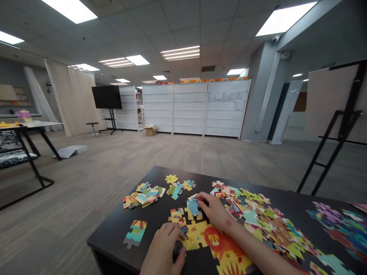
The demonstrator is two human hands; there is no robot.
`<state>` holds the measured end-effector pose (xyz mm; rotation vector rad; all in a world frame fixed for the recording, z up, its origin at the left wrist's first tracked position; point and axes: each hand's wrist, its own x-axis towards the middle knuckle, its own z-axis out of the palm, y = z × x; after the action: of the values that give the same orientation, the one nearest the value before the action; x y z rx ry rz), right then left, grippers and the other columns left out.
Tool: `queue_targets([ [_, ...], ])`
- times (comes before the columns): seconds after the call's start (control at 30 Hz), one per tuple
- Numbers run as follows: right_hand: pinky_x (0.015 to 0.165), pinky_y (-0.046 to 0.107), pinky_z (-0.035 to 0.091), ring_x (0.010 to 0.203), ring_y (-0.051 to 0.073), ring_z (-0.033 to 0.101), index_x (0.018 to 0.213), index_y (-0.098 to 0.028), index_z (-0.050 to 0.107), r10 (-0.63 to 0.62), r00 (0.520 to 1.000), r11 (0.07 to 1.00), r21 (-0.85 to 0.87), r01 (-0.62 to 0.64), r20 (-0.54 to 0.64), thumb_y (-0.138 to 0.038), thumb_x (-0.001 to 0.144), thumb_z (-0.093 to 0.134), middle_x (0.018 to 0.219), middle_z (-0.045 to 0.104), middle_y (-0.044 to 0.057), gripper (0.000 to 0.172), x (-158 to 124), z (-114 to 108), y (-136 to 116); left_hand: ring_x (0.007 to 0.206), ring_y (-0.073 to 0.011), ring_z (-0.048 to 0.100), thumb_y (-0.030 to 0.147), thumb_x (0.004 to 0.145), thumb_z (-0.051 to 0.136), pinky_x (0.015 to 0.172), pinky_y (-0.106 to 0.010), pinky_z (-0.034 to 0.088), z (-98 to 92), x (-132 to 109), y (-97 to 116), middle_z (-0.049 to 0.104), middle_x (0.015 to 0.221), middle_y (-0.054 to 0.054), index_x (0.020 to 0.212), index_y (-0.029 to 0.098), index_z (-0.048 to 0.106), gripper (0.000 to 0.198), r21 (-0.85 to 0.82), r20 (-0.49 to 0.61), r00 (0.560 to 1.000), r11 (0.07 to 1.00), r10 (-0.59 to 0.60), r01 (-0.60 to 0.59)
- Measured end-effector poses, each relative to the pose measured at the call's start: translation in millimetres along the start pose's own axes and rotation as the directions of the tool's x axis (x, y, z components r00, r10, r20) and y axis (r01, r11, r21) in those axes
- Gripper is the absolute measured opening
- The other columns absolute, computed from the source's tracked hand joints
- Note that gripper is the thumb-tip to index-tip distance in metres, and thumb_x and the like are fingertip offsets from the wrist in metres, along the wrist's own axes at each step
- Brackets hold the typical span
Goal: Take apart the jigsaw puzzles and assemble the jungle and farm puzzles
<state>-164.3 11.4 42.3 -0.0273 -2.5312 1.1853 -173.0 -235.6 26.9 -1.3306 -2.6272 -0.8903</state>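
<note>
In the head view, the lion picture (213, 237), a joined run of puzzle pieces, lay on the dark worktop (110, 233), and the blue piece (192, 211) sat just beyond its left part. The right hand (213, 209) reached over from the right of the lion, with its fingers (201, 196) touching the blue piece's upper right edge; whether they were clamped on it or only resting there could not be told. The left hand (166, 244) was left of the lion, thumb and curled fingers apart, fingertips bent over the run's left end and partly hidden. Whether the blue piece's tabs had locked into its neighbours could not be made out; if they were only sitting on the edges, a firm push might have buckled the run or bent a tab. The yellow-and-red piece (176, 215), left of the blue piece and beyond the lion's left part, could have been nudged askew by a sideways press. The right forearm (254, 246) crossed close to the lion's right side, against the big heap (266, 219), so drawing it back might have dragged loose pieces onto the lion. Left of the lion, the two-piece strip (136, 233) lay near the worktop's edge, where a careless left wrist or elbow could have swept it off.
</note>
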Motion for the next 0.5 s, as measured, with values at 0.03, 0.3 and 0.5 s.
queue_targets([
  [0.03, 0.071, 0.029, 0.046, 0.075, 0.019, 0.062, 0.094, -0.02, 0.069, 0.01, 1.0, 1.0, -0.002, -0.01, -0.017, -0.032, 0.09, 0.051, 0.08, 0.069, 0.001, 0.022, 1.7, -1.9, 2.4, 0.109, -0.0275, 0.062, 0.007, 0.072, 0.057, 0.09, -0.038, 0.051, 0.0, 0.0, 0.3, 0.069, 0.112, -0.008, 0.094, 0.022, 0.063, 0.027, -0.003, 0.001, 1.0, 1.0, 0.002, -0.002],
  [0.3, 0.067, 0.028, 0.051, 0.071, 0.019, 0.067, 0.095, -0.018, 0.07, 0.044, 0.999, 0.999, 0.006, -0.044, 0.004, -0.032, 0.09, 0.048, 0.076, 0.072, 0.002, 0.027, 1.4, 9.1, -1.5, 0.112, -0.0278, 0.06, 0.009, 0.073, 0.056, 0.09, -0.039, 0.049, -1.1, 0.6, 2.0, 0.067, 0.116, -0.008, 0.097, 0.022, 0.064, 0.029, -0.004, 0.03, 1.0, 1.0, -0.007, 0.008],
  [0.5, 0.077, 0.032, 0.051, 0.082, 0.022, 0.07, 0.094, -0.022, 0.074, 0.004, 1.0, 0.995, -0.101, -0.002, 0.015, -0.027, 0.091, 0.049, 0.089, 0.077, 0.004, 0.026, -3.6, 15.5, -11.3, 0.119, -0.029, 0.057, 0.01, 0.072, 0.054, 0.093, -0.039, 0.047, -0.2, 1.3, 4.1, 0.063, 0.133, -0.007, 0.111, 0.025, 0.067, 0.044, 0.06, 0.035, 0.998, 0.997, -0.046, 0.044],
])
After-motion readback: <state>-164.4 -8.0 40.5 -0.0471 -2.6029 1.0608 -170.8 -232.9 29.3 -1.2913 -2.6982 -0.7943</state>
